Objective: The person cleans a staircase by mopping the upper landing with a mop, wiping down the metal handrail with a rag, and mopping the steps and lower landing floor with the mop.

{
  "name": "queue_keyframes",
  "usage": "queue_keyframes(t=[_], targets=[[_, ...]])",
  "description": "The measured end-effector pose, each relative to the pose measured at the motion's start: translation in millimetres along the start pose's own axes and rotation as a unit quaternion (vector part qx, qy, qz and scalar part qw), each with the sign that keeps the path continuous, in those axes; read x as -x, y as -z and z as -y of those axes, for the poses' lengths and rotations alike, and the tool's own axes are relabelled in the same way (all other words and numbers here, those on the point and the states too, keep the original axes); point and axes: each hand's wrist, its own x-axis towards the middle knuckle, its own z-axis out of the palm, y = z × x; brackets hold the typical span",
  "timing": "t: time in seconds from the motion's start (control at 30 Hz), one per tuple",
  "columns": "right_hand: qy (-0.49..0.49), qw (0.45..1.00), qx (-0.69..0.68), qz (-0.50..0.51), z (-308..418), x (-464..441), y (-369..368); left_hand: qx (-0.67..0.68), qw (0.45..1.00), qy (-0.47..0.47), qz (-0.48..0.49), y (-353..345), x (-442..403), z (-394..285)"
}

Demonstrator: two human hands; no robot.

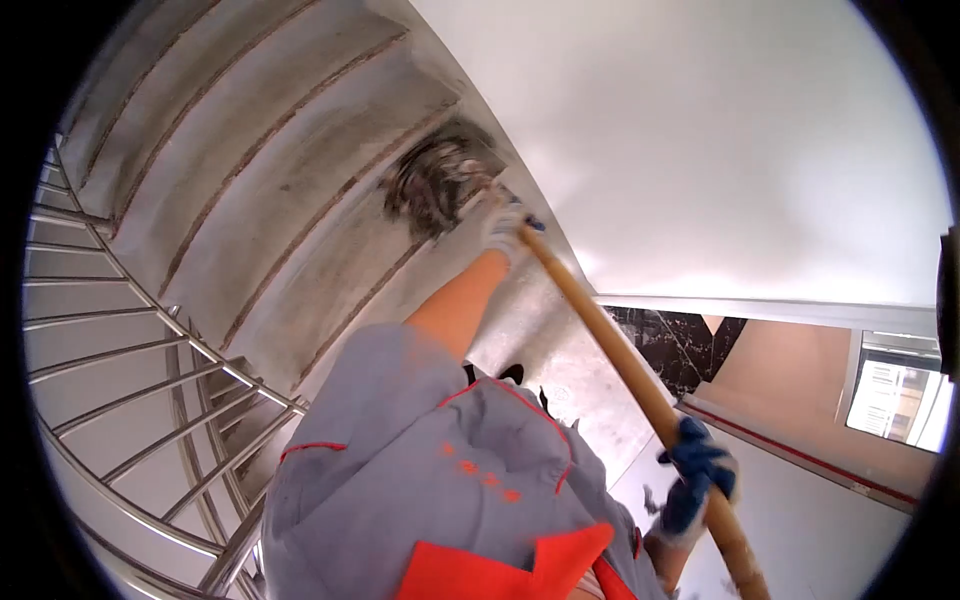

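A mop with a long wooden handle [600, 330] runs diagonally across the view. Its shaggy dark mop head [435, 185], smeared by motion, rests on a concrete stair step [350, 235]. My left hand [505, 228], in a white and blue work glove, is closed around the handle close to the mop head. Farther up the handle, at the lower right, my right hand [695, 480] grips it in a matching glove with blue-coated fingers. The handle's upper end leaves the bottom edge of the view.
Curved concrete stairs [240, 130] with brownish edge strips fill the upper left. A stainless steel railing [130, 370] bends along the left side. The smooth white wall [740, 150] borders the steps on the right. Black marbled tile [670, 345] and a window [898, 395] appear at the right.
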Motion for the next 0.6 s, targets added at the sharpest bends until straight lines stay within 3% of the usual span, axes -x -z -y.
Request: queue_keyframes(t=[0.03, 0.07, 0.1, 0.17, 0.23, 0.33, 0.37, 0.4, 0.6], targets=[[-0.011, 0.999, 0.017, -0.040, 7, 9, 17, -0.112, 0.989, -0.036, 0.090, -23, -13, 9], [-0.022, 0.996, 0.033, -0.083, 16, 17, 41, -0.413, 0.895, -0.115, 0.122, -52, 3, -12], [-0.034, 0.992, 0.026, -0.118, 24, 27, 66, -0.612, 0.767, -0.151, 0.125, -84, 29, -31], [-0.023, 0.980, 0.040, -0.195, 39, 49, 111, -0.742, 0.633, -0.119, 0.189, -133, 71, -51], [0.014, 0.958, 0.080, -0.276, 54, 72, 147, -0.744, 0.606, -0.127, 0.253, -154, 104, -49], [0.072, 0.930, 0.036, -0.358, 80, 74, 146, -0.672, 0.678, -0.186, 0.233, -169, 140, -22], [0.063, 0.926, 0.095, -0.359, 84, 85, 165, -0.658, 0.688, -0.196, 0.234, -173, 149, -24], [0.082, 0.931, 0.021, -0.356, 83, 95, 182, -0.643, 0.699, -0.206, 0.234, -177, 156, -26], [0.122, 0.922, -0.052, -0.364, 49, 132, 266, -0.644, 0.701, -0.218, 0.215, -187, 186, -38]])
